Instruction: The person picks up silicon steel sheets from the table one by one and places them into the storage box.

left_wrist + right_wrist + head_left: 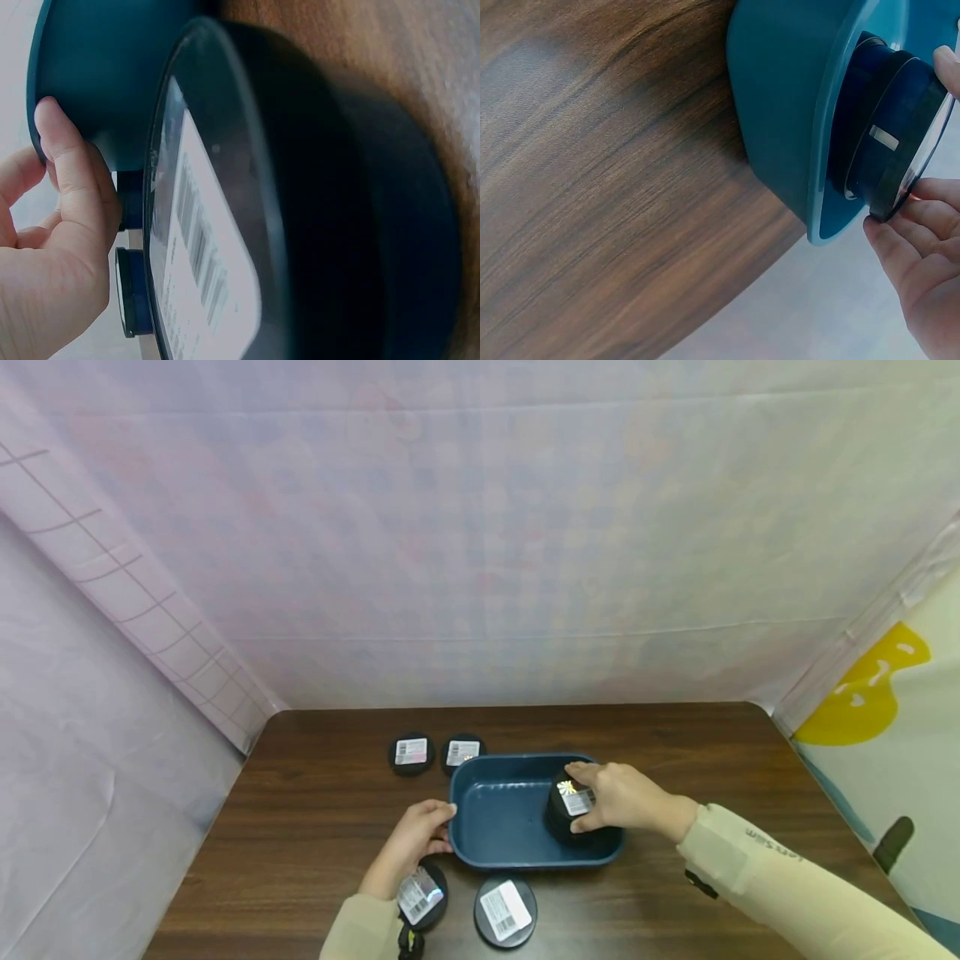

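A dark blue rectangular plastic bin (502, 814) stands on the table. My left hand (416, 841) pinches its left rim, thumb on top and fingers outside, as the left wrist view (64, 217) also shows. Inside the bin's right end, my right hand (626, 797) holds a round black lidded jar (576, 798) by the edge of its lid, thumb and fingers spread around it. In the right wrist view this jar (900, 135) sits tilted on or against another dark round jar (855, 112) in the bin. The jar's label is partly covered by the hand.
Two similar labelled jars, one at the back left (412, 753) and one (462, 752) behind the bin's corner, stand on the brown table (300, 827). Nearer are a jar (422, 896) beside my left wrist and another jar (506, 912) before the bin. A cloth wall (525, 568) rises behind.
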`<action>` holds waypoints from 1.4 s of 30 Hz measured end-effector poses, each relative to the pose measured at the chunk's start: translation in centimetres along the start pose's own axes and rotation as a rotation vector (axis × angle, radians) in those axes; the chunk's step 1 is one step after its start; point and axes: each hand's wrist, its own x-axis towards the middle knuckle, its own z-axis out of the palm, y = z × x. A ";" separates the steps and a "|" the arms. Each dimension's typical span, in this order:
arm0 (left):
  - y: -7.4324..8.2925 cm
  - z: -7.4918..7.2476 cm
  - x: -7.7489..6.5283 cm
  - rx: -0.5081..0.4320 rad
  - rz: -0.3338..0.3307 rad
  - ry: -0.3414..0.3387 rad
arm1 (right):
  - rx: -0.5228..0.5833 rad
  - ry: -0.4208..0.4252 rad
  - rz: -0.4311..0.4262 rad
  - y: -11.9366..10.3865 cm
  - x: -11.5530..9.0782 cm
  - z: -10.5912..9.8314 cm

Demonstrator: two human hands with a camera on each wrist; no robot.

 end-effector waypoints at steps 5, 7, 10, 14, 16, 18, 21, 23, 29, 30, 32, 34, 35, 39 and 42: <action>0.5 0.2 -0.4 -0.001 0.004 0.005 | -0.012 0.020 -0.014 0.1 0.0 0.1; 0.4 0.2 -0.4 -0.001 0.003 0.006 | -0.018 0.023 -0.016 0.2 0.0 0.2; 0.3 0.2 -0.3 -0.005 0.002 0.005 | -0.021 0.023 -0.010 0.2 0.1 0.2; 0.3 0.2 -0.3 -0.008 0.001 0.005 | -0.018 0.012 0.002 0.1 0.1 0.2; 0.3 0.2 -0.4 -0.007 0.005 0.005 | -0.014 0.008 0.002 0.0 0.0 0.1; 0.4 0.3 -0.5 -0.006 0.007 0.005 | -0.017 0.004 0.000 0.0 0.1 0.1; 0.4 0.2 -0.4 -0.005 0.007 0.005 | -0.017 0.000 0.001 -0.1 0.1 0.0; 0.1 0.2 -0.1 -0.006 0.002 0.008 | -0.016 -0.001 0.004 -0.2 0.0 0.1; -1.6 -0.3 1.2 -0.017 -0.012 0.015 | -0.003 0.016 0.004 -0.2 -0.1 0.3; -1.8 -0.4 1.4 -0.019 -0.013 0.016 | -0.003 0.019 0.001 -0.2 -0.2 0.4; -1.9 -0.4 1.4 -0.020 -0.013 0.016 | -0.003 0.025 -0.004 -0.2 -0.2 0.4; -1.7 -0.3 1.3 -0.017 -0.011 0.014 | -0.006 0.030 -0.010 -0.1 -0.3 0.4; -1.4 -0.3 1.1 -0.016 -0.008 0.013 | -0.007 0.033 -0.014 -0.1 -0.3 0.5; -0.1 0.2 0.0 -0.006 0.001 0.013 | 0.001 0.036 -0.033 0.0 -0.5 0.6; 0.5 0.4 -0.5 0.002 0.003 0.019 | 0.026 0.038 -0.036 0.0 -0.6 0.7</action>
